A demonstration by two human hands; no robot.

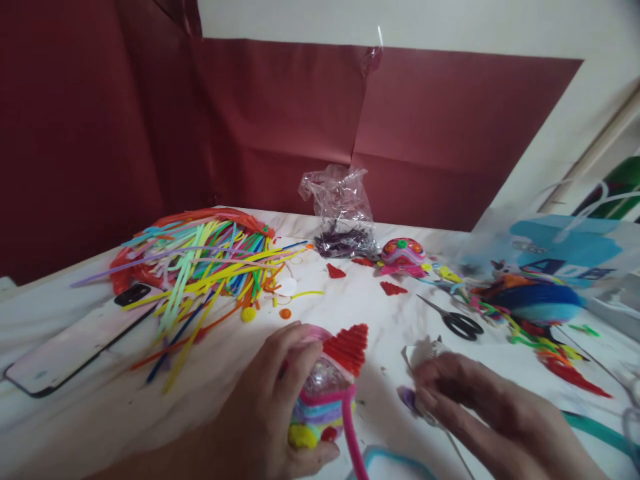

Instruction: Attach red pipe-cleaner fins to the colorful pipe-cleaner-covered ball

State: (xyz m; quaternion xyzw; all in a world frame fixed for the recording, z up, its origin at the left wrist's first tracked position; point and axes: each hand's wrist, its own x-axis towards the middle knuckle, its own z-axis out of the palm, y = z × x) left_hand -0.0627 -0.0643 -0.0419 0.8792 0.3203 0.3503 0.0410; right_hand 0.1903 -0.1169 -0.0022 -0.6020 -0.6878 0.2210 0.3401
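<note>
My left hand [270,393] is wrapped around a rounded craft piece [325,410], covered in pink, blue, purple and yellow pipe cleaners. A shiny, clear patch shows in its middle. A red ridged triangle [350,350] stands up from its far edge, and a loose pink pipe cleaner [354,433] hangs from its side towards me. To the right, apart from the craft piece, my right hand [465,400] has its fingers drawn together at a small pale thing I cannot make out. A purple bit [407,398] shows beside those fingertips.
Loose pipe cleaners [220,260] lie in a heap at left, beside a phone [80,340]. Behind are a clear plastic bag [343,213], red triangles [393,288] and a finished-looking pink craft fish [403,255]. Black-handled scissors [463,325] and a blue craft piece [540,303] lie at right.
</note>
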